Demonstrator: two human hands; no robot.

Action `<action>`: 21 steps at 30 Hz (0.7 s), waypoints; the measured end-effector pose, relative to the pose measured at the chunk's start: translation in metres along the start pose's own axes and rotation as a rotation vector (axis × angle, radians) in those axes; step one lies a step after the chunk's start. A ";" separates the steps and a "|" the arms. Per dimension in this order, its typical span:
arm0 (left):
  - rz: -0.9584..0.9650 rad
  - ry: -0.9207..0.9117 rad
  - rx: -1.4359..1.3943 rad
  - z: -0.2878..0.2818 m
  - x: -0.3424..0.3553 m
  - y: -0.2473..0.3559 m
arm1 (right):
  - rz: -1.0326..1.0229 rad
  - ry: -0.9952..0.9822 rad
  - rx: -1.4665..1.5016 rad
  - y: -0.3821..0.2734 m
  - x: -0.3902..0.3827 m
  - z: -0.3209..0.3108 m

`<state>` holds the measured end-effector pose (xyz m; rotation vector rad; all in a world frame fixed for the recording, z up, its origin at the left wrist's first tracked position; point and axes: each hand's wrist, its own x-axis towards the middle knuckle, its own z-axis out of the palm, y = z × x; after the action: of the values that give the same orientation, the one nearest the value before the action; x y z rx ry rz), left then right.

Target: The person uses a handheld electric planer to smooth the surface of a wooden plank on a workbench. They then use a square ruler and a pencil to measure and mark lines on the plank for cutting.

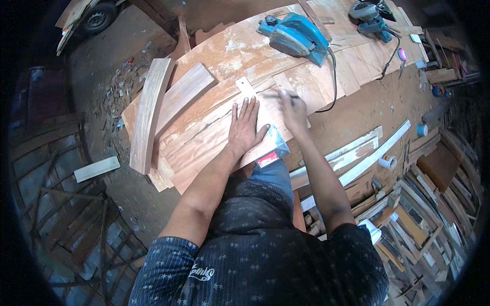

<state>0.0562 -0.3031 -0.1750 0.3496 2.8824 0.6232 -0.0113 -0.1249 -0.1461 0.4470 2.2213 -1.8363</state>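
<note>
My left hand [246, 125] lies flat, fingers stretched, on a pale reddish wooden board [196, 145] at the near edge of the workbench. Just beyond its fingertips shows a narrow white strip [245, 85] with small holes; the rest of it is hidden or blends into the wood. My right hand [293, 113], blurred by motion, is closed round a slim dark pencil-like stick [275, 95] over the boards to the right. Between my wrists, a blue-and-white carton with a red patch [273, 148] sits at the bench edge.
Two thick planks [151, 115] lie at the left of the bench. A blue electric planer [296, 38] with a black cord stands at the far side, and a circular saw [374, 23] is further right. Timber offcuts [418, 219] are piled on the ground at right.
</note>
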 end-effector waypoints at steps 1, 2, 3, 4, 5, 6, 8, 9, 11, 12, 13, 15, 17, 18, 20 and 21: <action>0.003 0.010 -0.009 0.000 0.001 -0.001 | -0.129 -0.022 -0.095 -0.003 0.015 0.014; 0.009 0.017 -0.019 0.000 0.001 -0.001 | -0.257 -0.040 -0.189 -0.003 0.027 0.024; 0.018 0.024 -0.029 -0.001 0.001 -0.001 | -0.298 -0.075 -0.205 -0.003 0.038 0.032; 0.010 0.015 -0.029 0.000 0.001 -0.001 | -0.338 -0.114 -0.226 -0.004 0.046 0.038; 0.004 0.005 -0.028 -0.001 0.001 -0.001 | -0.377 -0.151 -0.247 -0.004 0.049 0.040; 0.000 -0.005 -0.027 -0.001 0.001 -0.002 | -0.429 -0.176 -0.292 -0.002 0.046 0.037; -0.005 0.004 -0.023 0.000 0.000 -0.004 | -0.536 -0.244 -0.394 -0.011 0.033 0.031; -0.005 0.008 -0.023 0.002 0.000 -0.004 | -0.488 -0.283 -0.416 -0.017 0.024 0.024; -0.003 0.013 -0.036 0.001 0.000 -0.003 | -0.439 -0.269 -0.410 -0.024 0.003 0.008; -0.002 0.014 -0.042 0.001 0.000 -0.002 | -0.414 -0.262 -0.405 -0.025 -0.007 -0.001; -0.014 -0.019 -0.026 -0.001 0.000 0.000 | -0.391 -0.310 -0.479 -0.024 -0.015 -0.013; -0.043 -0.088 0.011 -0.006 0.001 0.002 | -0.353 -0.312 -0.449 -0.005 -0.030 -0.032; -0.046 -0.073 0.003 -0.004 0.000 0.001 | -0.257 -0.314 -0.417 0.001 -0.049 -0.049; -0.049 -0.066 -0.001 -0.003 0.000 0.000 | -0.179 -0.314 -0.400 0.000 -0.060 -0.057; -0.045 -0.068 0.003 -0.003 0.000 0.000 | -0.138 -0.311 -0.420 -0.004 -0.083 -0.074; -0.045 -0.068 0.004 -0.003 0.000 0.000 | -0.175 -0.314 -0.457 -0.007 -0.094 -0.082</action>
<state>0.0558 -0.3043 -0.1724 0.3000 2.8191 0.5871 0.0756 -0.0539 -0.0901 -0.1160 2.4030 -1.2884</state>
